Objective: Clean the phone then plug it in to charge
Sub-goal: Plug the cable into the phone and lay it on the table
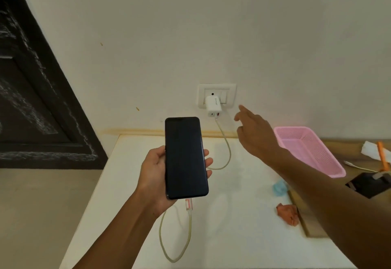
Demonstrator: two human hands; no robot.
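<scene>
Overhead, the left hand (157, 172) grips a black phone (185, 157) upright above the white table (118, 184), its screen dark, cable (188, 224) plugged into its bottom; the right hand (255, 132), fingers loose, reaches near the wall charger (213, 106).

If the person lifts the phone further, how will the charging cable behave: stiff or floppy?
Probably floppy: the cable hangs from the charger and sags in loose loops on the table. It looks thin, so likely light, trailing the phone in the left hand with little drag until the slack runs out.
</scene>
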